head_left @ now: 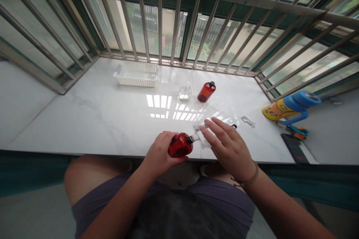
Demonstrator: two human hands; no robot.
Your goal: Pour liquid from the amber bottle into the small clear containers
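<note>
Currently gripping a red bottle (181, 148) with left hand (159, 151), fingers wrapped around the body. Tilted neck-first to the right, likely to line up with the threaded mouth of a see-through container (205, 143) at right hand (232, 153). Right fingers spread across that container; thumb hidden, so cannot tell if pinching. Cannot tell if mouths actually touching. Held low and close, probably for short reach and a direct look down at both necks.

Farther back on the desk (98, 119): second red bottle (205, 93), black cap on, and small glass bottle (185, 92) to its left, probably parked out of the way. White basket (137, 77) near the window bars. Just past right fingers, black ring (234, 126). Tighter at right: drink flask (288, 106), phone (294, 148). Most room leftward, between basket and front edge. Front edge right by both hands; worth minding.
</note>
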